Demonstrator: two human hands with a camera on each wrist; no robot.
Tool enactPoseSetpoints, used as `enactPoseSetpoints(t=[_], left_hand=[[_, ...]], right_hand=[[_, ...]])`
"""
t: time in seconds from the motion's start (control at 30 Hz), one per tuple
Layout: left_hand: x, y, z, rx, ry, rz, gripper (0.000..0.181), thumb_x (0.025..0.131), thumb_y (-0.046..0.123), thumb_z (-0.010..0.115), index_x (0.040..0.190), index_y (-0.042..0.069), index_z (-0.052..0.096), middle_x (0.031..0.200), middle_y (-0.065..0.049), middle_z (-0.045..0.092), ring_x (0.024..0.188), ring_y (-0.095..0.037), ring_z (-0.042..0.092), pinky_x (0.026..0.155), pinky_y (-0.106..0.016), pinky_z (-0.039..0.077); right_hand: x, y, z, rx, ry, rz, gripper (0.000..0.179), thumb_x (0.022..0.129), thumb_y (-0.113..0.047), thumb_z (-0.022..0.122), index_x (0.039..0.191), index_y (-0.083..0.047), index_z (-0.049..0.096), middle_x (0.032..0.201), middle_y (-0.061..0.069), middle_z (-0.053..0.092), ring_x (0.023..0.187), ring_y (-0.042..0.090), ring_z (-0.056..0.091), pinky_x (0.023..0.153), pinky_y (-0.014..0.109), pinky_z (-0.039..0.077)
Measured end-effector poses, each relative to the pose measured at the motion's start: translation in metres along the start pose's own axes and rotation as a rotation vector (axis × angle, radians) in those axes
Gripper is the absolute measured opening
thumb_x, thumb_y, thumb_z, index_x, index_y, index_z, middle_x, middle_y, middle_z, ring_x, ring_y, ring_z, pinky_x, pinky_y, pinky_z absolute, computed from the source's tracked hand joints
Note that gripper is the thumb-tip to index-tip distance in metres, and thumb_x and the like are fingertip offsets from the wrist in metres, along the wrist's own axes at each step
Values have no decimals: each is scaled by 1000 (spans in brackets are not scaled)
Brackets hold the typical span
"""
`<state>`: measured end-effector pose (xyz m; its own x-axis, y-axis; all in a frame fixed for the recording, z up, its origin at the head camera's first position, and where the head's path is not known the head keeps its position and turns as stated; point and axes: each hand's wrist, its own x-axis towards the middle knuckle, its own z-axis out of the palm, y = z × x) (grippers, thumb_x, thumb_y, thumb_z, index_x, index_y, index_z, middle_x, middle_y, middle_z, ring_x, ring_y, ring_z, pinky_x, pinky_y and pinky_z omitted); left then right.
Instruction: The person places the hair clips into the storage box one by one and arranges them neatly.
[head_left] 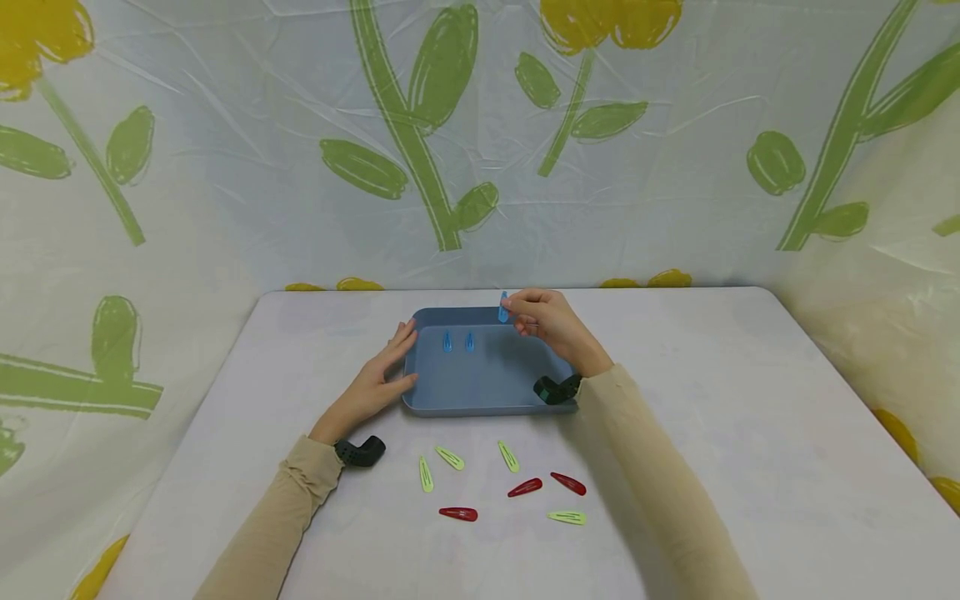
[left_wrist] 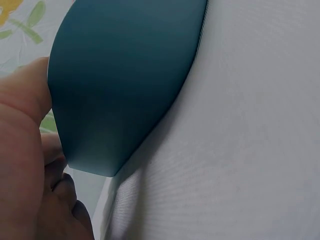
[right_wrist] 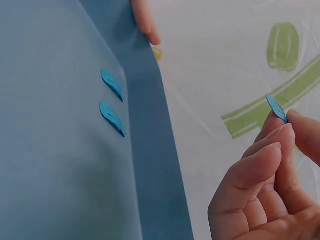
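Observation:
My right hand (head_left: 552, 325) pinches a blue snap hair clip (head_left: 503, 307) between thumb and fingertips, above the far rim of a blue-grey tray (head_left: 480, 379). The right wrist view shows that clip (right_wrist: 276, 108) jutting up from the fingertips. Two more blue hair clips, a left one (head_left: 447, 341) and a right one (head_left: 470, 342), lie side by side in the tray near its far wall. At the tray's left edge, my left hand (head_left: 371, 385) rests with fingers spread along the rim. Its thumb touches the tray wall (left_wrist: 125, 85) in the left wrist view.
On the white table in front of the tray lie several yellow-green hair clips (head_left: 426, 473) and three red ones (head_left: 458, 514). A flower-printed cloth (head_left: 285, 167) hangs behind and beside the table. Each wrist wears a black camera (head_left: 362, 452).

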<state>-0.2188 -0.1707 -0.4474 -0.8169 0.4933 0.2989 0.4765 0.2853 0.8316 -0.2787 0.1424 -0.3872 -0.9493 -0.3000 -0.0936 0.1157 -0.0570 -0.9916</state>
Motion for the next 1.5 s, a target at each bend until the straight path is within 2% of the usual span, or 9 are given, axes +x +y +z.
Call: enactPoseSetpoints(t=[0.33, 0.5, 0.67, 1.07, 1.27, 1.5], left_hand=[[1, -1, 0, -16, 6, -7, 69, 91, -8, 62, 152, -8, 28, 162, -23, 13, 151, -37, 0, 120, -53, 6], [0, -1, 0, -19, 6, -5, 70, 91, -9, 62, 152, -8, 27, 162, -24, 13, 151, -37, 0, 120, -51, 6], [0, 0, 0, -23, 8, -6, 69, 91, -9, 62, 151, -9, 28, 162, -24, 13, 151, -37, 0, 120, -52, 7], [0, 1, -1, -30, 2, -19, 69, 92, -9, 61, 152, -7, 27, 163, -22, 11, 151, -36, 1, 119, -54, 8], [0, 3, 0, -25, 2, -32, 69, 92, -8, 62, 152, -7, 28, 163, -21, 12, 151, -34, 2, 120, -50, 8], [0, 3, 0, -25, 14, -14, 67, 91, -9, 62, 150, -9, 31, 162, -23, 16, 150, -38, 4, 119, -54, 10]], right_hand=[[7, 9, -1, -5, 26, 54, 13, 97, -15, 66, 96, -2, 67, 89, 13, 62, 60, 13, 52, 64, 26, 49], [11, 15, -2, -6, 12, 68, 13, 97, -13, 64, 97, 0, 66, 90, 9, 61, 60, 12, 51, 62, 23, 49], [14, 16, 0, -23, 18, 104, 14, 96, -12, 66, 100, 1, 66, 87, 5, 61, 60, 12, 52, 62, 23, 49], [22, 23, 6, -65, 40, 159, 16, 93, -11, 70, 99, 3, 69, 81, 3, 65, 59, 11, 53, 60, 22, 50], [28, 31, 9, -92, 58, 202, 21, 93, -11, 69, 104, 7, 69, 81, 3, 64, 60, 11, 53, 61, 23, 50], [29, 35, 11, -135, 55, 231, 27, 93, -10, 69, 110, 11, 67, 79, 5, 64, 59, 12, 54, 60, 24, 51]])
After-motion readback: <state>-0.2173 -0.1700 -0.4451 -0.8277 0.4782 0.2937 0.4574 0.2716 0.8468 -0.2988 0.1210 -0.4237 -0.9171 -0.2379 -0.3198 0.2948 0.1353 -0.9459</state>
